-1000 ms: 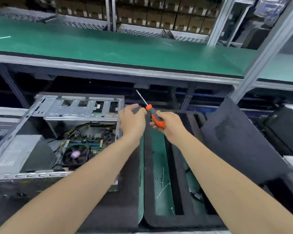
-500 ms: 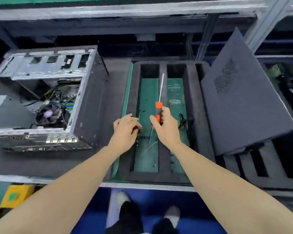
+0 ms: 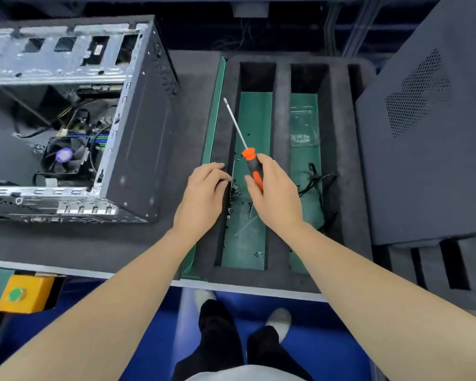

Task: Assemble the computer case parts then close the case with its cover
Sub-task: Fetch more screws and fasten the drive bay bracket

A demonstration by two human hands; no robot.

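Orange-handled screwdriver (image 3: 248, 157), gripped by right hand (image 3: 276, 196), points away-left; left hand (image 3: 204, 195) curls at screws (image 3: 235, 189), grasp unclear.

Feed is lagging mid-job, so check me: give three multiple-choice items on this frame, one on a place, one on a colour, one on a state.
1. Where is the cover? A on the floor; B right of the foam tray; C on a shelf.
2. The screwdriver handle is: A blue; B yellow; C orange and black.
3. The computer case is: A open, fan visible; B closed; C upside down.
Answers: B, it lies past the tray's right edge; C, seen above the right hand's grip; A, the fan shows inside.
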